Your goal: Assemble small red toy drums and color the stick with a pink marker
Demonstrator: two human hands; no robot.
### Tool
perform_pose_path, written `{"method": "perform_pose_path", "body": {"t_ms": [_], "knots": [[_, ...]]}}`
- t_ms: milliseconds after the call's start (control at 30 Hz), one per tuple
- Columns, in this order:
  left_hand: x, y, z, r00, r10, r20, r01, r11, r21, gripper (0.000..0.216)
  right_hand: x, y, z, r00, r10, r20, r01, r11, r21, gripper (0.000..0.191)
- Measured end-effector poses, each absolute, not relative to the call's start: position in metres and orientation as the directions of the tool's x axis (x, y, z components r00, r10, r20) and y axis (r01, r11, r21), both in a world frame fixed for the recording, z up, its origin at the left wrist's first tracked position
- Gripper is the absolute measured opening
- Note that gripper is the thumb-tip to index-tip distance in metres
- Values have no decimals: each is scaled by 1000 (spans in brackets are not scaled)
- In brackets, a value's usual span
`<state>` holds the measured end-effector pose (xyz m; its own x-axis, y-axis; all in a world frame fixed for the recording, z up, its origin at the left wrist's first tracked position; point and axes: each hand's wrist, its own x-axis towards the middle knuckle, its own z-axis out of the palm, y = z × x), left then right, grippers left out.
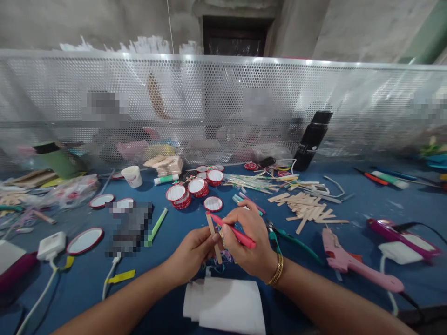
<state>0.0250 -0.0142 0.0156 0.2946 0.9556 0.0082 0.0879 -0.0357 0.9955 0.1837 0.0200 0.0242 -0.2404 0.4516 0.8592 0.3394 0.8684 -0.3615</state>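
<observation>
Between the fingers of my left hand [195, 249] is a flat wooden craft stick [213, 237], held nearly upright. My right hand [246, 237] grips a pink-red marker pen [240, 236], its tip at the upper end of the stick. Whether the tip has left a mark is too small to tell. Beneath both hands lies a tangle of coloured threads [225, 258], partly hidden by the fingers. Folded white paper [230, 304] rests on the blue table [160, 279] just in front of my wrists.
Craft sticks [305, 208] lie heaped to the right, near green-handled pliers [296, 242] and a pink glue gun [359, 267]. Red-rimmed round mirrors [178, 195] stand in stacks ahead. A phone [131, 228] and paper cup [132, 177] are leftward. A perforated metal screen [223, 102] borders the back.
</observation>
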Motion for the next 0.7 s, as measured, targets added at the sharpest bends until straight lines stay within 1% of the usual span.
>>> {"method": "perform_pose_path", "body": {"t_ms": [167, 700], "knots": [[24, -13, 15, 288, 958, -4, 123, -33, 992, 54, 184, 20, 26, -226, 447, 866, 335, 870, -362, 8], [22, -13, 11, 300, 954, -6, 130, -35, 991, 51, 184, 20, 25, -235, 459, 857, 341, 864, -370, 8]]}}
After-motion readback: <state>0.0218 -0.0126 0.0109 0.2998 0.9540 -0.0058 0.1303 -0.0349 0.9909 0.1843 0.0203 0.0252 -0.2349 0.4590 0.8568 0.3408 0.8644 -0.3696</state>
